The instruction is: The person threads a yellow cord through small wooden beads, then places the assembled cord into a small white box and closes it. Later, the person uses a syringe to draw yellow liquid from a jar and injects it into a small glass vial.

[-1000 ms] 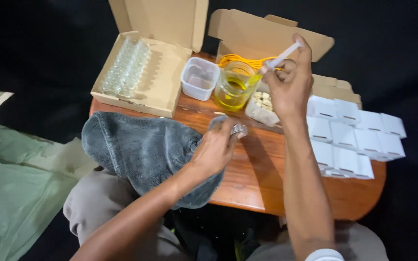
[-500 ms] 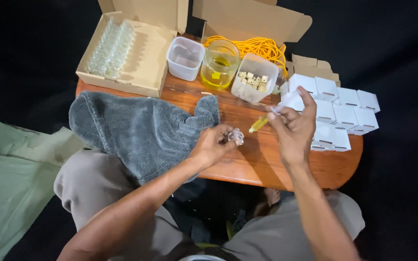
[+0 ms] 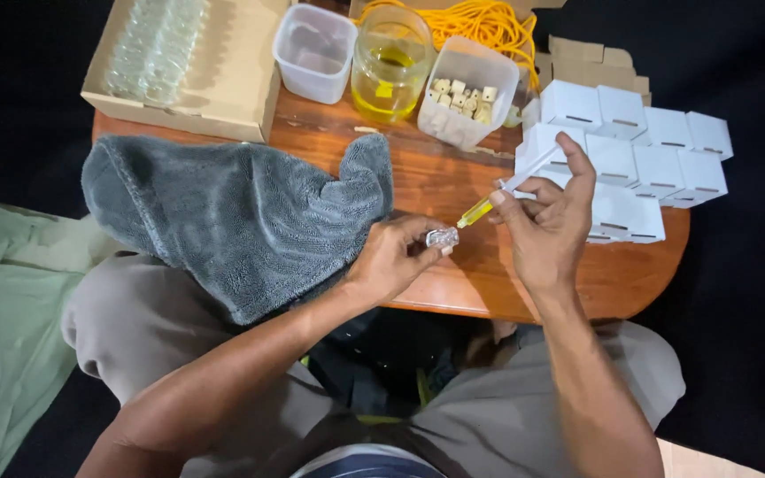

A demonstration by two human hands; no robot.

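Here's the left hand [image 3: 396, 257] pinching a small clear glass vial [image 3: 442, 237] between thumb and fingertips, just above the front of the wooden tabletop [image 3: 453, 181], and the right hand [image 3: 546, 221] closed around a thin syringe [image 3: 499, 194] loaded with yellow liquid, its yellow tip aimed down and left at the vial's mouth. Tip and vial are near but not quite touching, by the look of it. To do this well, I'd say the vial wants holding steady and fairly upright, the tip brought right into the opening before any press on the plunger, and the squeeze kept slow so nothing spills onto the wood. The vial sits between the two hands, closer to the left, just right of the crumpled grey towel [image 3: 241, 212]. Further back stand a glass jar of yellow liquid [image 3: 391, 66], an empty clear plastic tub [image 3: 314, 51], and another tub holding small pale blocks [image 3: 469, 90]. A cardboard box of clear vials [image 3: 179, 62] sits at the far left, and a cluster of small white boxes [image 3: 630, 150] lies just beyond the right hand, with yellow cord [image 3: 480, 22] coiled behind.
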